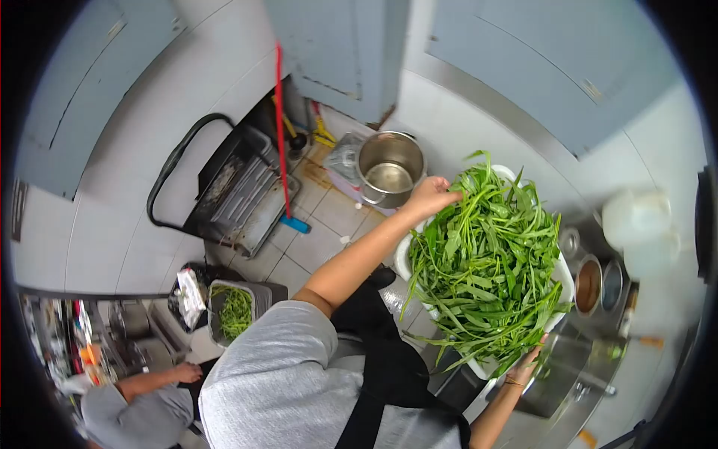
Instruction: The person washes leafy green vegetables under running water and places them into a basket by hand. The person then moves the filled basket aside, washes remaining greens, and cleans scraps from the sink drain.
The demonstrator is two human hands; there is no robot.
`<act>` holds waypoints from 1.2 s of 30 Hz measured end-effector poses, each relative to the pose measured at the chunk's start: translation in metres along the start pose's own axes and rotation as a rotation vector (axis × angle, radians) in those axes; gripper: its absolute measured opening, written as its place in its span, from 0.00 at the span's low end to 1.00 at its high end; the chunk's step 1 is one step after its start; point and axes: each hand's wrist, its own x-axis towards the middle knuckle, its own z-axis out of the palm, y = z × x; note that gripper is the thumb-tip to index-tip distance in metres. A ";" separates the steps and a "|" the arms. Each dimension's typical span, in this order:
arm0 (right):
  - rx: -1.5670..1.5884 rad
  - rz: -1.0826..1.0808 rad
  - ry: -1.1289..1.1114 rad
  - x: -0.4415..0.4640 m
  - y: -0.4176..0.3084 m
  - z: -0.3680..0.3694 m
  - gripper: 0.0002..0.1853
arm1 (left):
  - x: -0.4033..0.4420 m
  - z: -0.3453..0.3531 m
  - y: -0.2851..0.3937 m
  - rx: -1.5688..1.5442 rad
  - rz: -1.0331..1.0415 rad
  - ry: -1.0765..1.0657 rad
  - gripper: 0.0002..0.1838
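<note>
Head view. Greens (486,262) heaped high in a white tub (404,259), which sits between the wearer's two hands, beside the sink (580,367). Heap's long axis runs from upper left to lower right, roughly hand to hand. Stems lie mixed: a pale bunch slants down and left from the top edge; others, lower, lie more nearly crosswise. Leaf tips spill over the tub's lower-left side, pointing down and left.

Left hand (432,197) at the heap's upper-left edge, fingers bent in against stems; cannot tell whether they clasp stems or rim. Right hand (526,365) at the tub's lower-right side, partly covered by leaves; it touches the tub, but how firmly it grips cannot be told.

Nearby: steel pot (390,166), mouth up, beyond the left hand. Lower left, a bin (262,299) with more greens inside; just below it, another person's hand (187,372).
</note>
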 end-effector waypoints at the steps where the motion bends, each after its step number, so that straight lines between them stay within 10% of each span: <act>1: 0.024 0.068 -0.080 0.011 0.000 0.026 0.32 | 0.009 -0.018 -0.008 0.047 0.019 0.047 0.17; 14: -0.157 0.121 -0.262 0.185 0.140 0.196 0.04 | 0.033 -0.215 -0.128 0.115 -0.178 0.549 0.08; 23: -0.453 -0.039 -0.357 0.292 0.238 0.304 0.13 | 0.079 -0.310 -0.255 0.093 -0.072 0.762 0.03; 33: -0.835 -0.287 -0.555 0.361 0.202 0.383 0.15 | 0.069 -0.268 -0.219 -0.165 -0.043 0.823 0.10; 36: -0.110 0.510 -0.640 0.360 0.186 0.364 0.16 | 0.065 -0.270 -0.229 -0.262 -0.048 0.795 0.10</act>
